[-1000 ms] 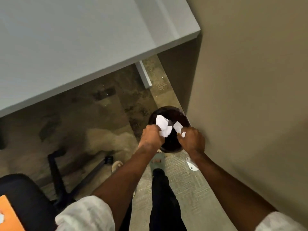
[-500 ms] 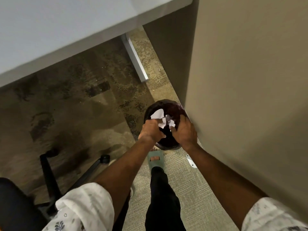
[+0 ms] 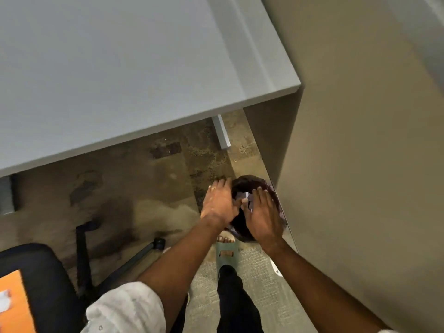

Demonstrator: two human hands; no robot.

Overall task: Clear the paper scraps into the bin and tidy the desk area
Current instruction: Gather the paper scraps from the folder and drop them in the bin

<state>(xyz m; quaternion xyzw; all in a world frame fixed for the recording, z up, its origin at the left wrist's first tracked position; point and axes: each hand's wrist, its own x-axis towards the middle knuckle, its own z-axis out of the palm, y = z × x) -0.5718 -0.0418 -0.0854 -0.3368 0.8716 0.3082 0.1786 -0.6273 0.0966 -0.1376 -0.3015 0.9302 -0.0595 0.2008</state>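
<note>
A dark round bin (image 3: 242,227) stands on the floor against the beige wall, below the desk's right corner. White paper scraps (image 3: 242,196) show between my two hands, over the bin's dark mouth. My left hand (image 3: 219,203) is spread flat above the bin's left rim, fingers apart, holding nothing. My right hand (image 3: 263,212) is spread above the right half, fingers apart, also empty. The grey desk top (image 3: 120,68) fills the upper left.
A beige wall (image 3: 360,164) runs close on the right. A black office chair (image 3: 40,284) with an orange sheet (image 3: 14,304) on its seat sits lower left, its base legs reaching toward my foot in a green sandal (image 3: 225,253). A white desk leg (image 3: 222,133) stands behind the bin.
Both hands were pinching white paper scraps over the bin; now the fingers are spread and the scraps have left them, dropping into the bin. The view tilted up toward the desk.
</note>
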